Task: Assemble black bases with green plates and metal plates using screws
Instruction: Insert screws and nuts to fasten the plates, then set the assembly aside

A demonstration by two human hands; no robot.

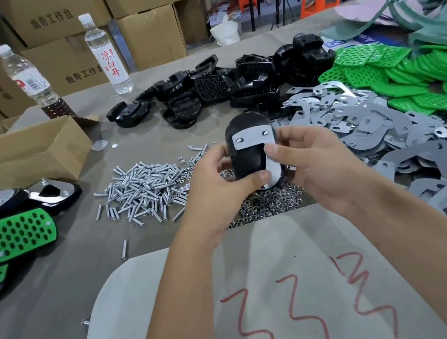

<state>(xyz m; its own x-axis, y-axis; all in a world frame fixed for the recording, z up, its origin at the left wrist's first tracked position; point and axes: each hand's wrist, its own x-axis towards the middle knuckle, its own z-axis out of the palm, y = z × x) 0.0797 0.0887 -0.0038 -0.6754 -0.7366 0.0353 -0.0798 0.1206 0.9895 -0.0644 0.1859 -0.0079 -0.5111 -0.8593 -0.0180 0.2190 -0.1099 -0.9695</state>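
- Above the heap of small nuts [270, 201], near the middle of the table [50, 306], both hands hold one black base [246, 160] upright, with a metal plate [254, 144] laid against the face turned toward the camera.
- Left hand [219, 189]: clasped on the base's left edge, thumb reaching across to the plate's lower tip — probably pinning it so that its hole stays over the base's hole.
- Right hand [318, 168]: closed round the base's right side, thumb flat on the plate's stem; I judge this keeps the plate from swinging while it is fastened.
- Two screw ends show in the plate's top bar, and something shiny sits at the lower tip by the left thumb; whether that is a nut or a screw end I cannot tell.
- Supplies lie in an arc within reach, which suits repeated work: loose screws [140, 191] just left of the hands, more black bases [222, 84] piled behind, grey metal plates [382, 131] spread to the right, green plates [409, 76] beyond them.
- Finished units [17, 233], green plate on black base, lie apart at the left edge — likely the done pile — by an open cardboard box [21, 156].
- Writing: the nearer water bottle [107, 53] reads 凉白开 in red; the stacked cartons [70, 47] read 曲奇工作台.
- Near sheet [261, 292]: red zigzag scrawls, not legible as words.
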